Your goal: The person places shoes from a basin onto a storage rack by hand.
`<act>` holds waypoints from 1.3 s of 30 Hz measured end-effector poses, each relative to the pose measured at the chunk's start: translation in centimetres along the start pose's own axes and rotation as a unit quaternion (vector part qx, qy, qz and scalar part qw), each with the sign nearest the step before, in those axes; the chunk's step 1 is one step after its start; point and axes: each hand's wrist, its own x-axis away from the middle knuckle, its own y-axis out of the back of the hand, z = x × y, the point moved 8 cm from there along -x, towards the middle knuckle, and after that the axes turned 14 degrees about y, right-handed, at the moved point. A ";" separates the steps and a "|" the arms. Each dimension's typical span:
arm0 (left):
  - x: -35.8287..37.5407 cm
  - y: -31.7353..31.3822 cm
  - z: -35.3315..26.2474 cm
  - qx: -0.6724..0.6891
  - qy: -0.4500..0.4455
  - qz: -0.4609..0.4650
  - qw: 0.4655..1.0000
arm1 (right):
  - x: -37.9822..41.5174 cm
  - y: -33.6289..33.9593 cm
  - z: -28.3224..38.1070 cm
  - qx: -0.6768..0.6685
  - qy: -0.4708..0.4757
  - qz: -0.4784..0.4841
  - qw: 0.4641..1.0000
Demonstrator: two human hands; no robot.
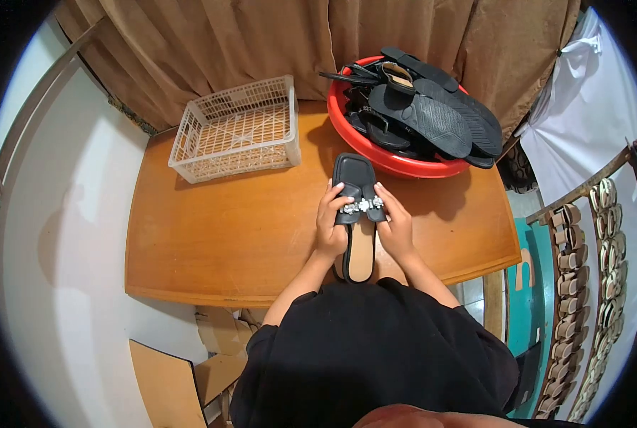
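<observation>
A black slide sandal point(354, 171) with a tan footbed and a strap decorated with white jewels is held close to my body, toe pointing away. My left hand point(332, 222) grips it at the left end of the strap, fingers over the jewels. On the opposite side my right hand point(395, 222) is closed on the strap's right end. The sole's underside is hidden. Just beyond the sandal stands a red basin point(411, 166) heaped with black sandals point(422, 118), some with their soles turned up.
A white plastic crate point(236, 135) sits at the back left of the wooden table point(218, 235). Brown curtains point(240, 43) hang behind. Rows of sandals point(570, 285) stand on racks to the right. Cardboard pieces point(165, 378) lie below the table at left.
</observation>
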 end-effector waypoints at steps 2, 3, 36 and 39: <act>-0.4 0.5 0.5 0.026 0.030 -0.003 0.999 | -1.1 -0.5 -0.6 -0.021 0.004 0.132 0.991; -0.7 0.5 0.4 0.042 0.018 0.021 0.999 | -1.8 -0.3 0.3 -0.060 0.007 0.149 0.987; 1.7 -4.1 15.6 -0.411 -0.142 0.567 0.700 | 15.8 7.0 -13.7 -0.255 -0.502 -0.252 0.787; 1.7 -2.0 14.9 -0.422 -0.061 0.529 0.734 | 16.0 6.4 -14.1 -0.262 -0.509 -0.267 0.775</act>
